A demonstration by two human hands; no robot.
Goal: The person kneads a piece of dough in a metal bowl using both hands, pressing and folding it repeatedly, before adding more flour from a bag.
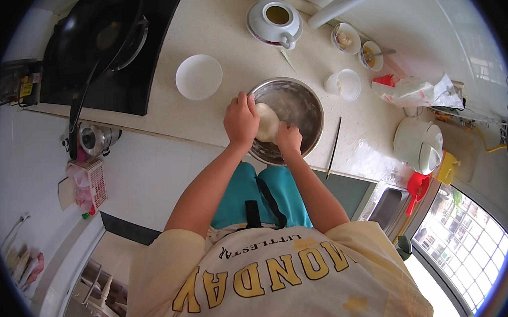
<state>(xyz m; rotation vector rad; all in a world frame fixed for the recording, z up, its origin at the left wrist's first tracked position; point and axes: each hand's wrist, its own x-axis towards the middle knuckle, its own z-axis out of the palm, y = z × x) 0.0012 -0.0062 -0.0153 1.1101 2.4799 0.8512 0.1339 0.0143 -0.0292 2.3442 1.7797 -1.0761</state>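
A pale lump of dough (267,122) lies in a round stainless steel bowl (309,108) at the front edge of the counter. My left hand (242,119) grips the bowl's left rim, its thumb on the inner side near the dough. My right hand (289,137) is inside the bowl, curled with its knuckles up and its fingers against the dough's right side. Floury residue coats the bowl's inner wall. To the left stands an empty white bowl (199,77), and a thin black stick (334,148) lies to the right.
A black wok (97,37) rests on the cooktop (117,94) at left, its handle jutting over the counter edge. Behind are a white teapot (278,21), two small bowls (345,38) and a plastic cup (344,85). A plastic bag (418,90) and a white lidded appliance (417,143) stand at right.
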